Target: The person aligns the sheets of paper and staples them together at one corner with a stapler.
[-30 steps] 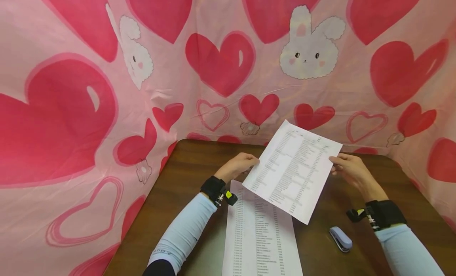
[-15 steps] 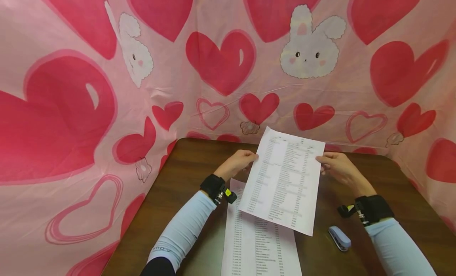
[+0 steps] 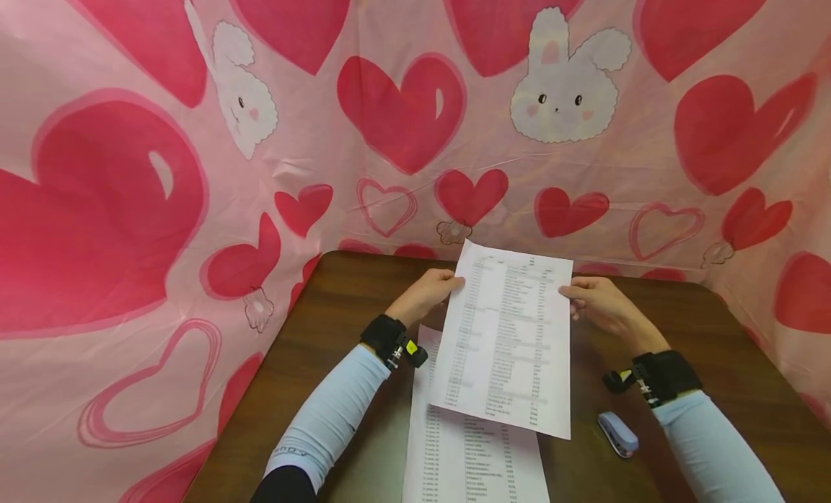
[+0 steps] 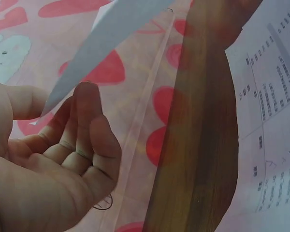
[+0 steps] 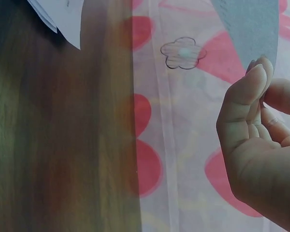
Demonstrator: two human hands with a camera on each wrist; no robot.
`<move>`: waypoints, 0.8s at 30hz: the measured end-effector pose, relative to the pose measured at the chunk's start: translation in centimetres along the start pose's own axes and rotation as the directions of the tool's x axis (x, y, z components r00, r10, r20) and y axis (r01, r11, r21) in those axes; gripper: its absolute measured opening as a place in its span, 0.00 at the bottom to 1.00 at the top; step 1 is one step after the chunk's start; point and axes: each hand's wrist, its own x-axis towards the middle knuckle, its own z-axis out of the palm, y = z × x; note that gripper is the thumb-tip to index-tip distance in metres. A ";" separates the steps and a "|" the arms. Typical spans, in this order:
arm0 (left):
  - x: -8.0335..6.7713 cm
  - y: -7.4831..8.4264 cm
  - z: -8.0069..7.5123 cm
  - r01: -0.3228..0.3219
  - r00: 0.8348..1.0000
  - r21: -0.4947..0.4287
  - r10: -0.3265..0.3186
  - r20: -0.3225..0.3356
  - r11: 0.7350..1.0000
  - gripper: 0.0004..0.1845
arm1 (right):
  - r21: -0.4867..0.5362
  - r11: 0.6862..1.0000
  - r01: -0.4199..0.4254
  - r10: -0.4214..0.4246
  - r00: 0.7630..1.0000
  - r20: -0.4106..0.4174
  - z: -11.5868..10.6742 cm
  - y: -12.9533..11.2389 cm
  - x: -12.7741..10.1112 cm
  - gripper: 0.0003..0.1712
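A printed sheet of paper (image 3: pixel 503 337) is held up over the table, slightly tilted, with columns of small text facing the head camera. My left hand (image 3: pixel 428 295) pinches its left edge near the top. On the opposite edge, my right hand (image 3: pixel 604 301) pinches it between thumb and fingers. In the left wrist view the left hand (image 4: pixel 63 154) has its fingers curled by the sheet's edge. The right wrist view shows the right hand (image 5: pixel 261 130) gripping a corner of paper. Below lies another printed sheet (image 3: pixel 477 467), partly covered by the raised one.
A small lilac stapler (image 3: pixel 618 434) lies on the dark wooden table (image 3: pixel 350 286), right of the lower sheet. A pink curtain (image 3: pixel 402 27) with hearts and rabbits hangs behind the table and along its sides.
The raised sheet has moved left and down toward me, turning from a strong slant to nearly upright. My right hand has moved left with it; my left hand has shifted only slightly.
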 end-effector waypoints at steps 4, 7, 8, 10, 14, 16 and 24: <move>0.1 0.0 -0.4 -0.025 1.000 0.003 0.025 -0.001 1.000 0.14 | 0.018 1.000 -0.015 0.014 1.000 0.020 0.4 -0.1 0.2 0.17; 0.2 0.0 -0.8 -0.011 1.000 0.016 0.011 -0.025 1.000 0.13 | 0.059 0.998 -0.027 0.025 0.999 0.034 0.6 -0.2 0.4 0.16; 0.2 0.0 -1.0 -0.002 0.999 0.021 0.003 -0.032 1.000 0.12 | 0.070 0.997 -0.032 0.029 0.999 0.036 0.6 -0.3 0.5 0.15; 0.2 -0.1 -1.3 0.016 0.999 0.033 -0.015 -0.033 0.999 0.11 | 0.085 0.996 -0.038 0.035 0.999 0.036 0.7 -0.3 0.7 0.13; -0.3 -0.3 -1.9 0.014 1.000 0.062 -0.014 -0.005 0.998 0.11 | 0.088 0.995 -0.042 0.037 0.998 0.051 0.9 -0.2 0.8 0.11; -0.7 -0.3 -2.3 0.009 1.000 0.071 -0.010 0.018 0.997 0.12 | 0.090 0.995 -0.040 0.033 0.997 0.072 1.0 0.0 0.8 0.11; -1.9 -0.5 -3.8 -0.036 0.990 0.045 0.029 0.141 0.998 0.13 | 0.120 0.992 -0.027 0.006 0.984 0.178 1.2 0.7 0.9 0.11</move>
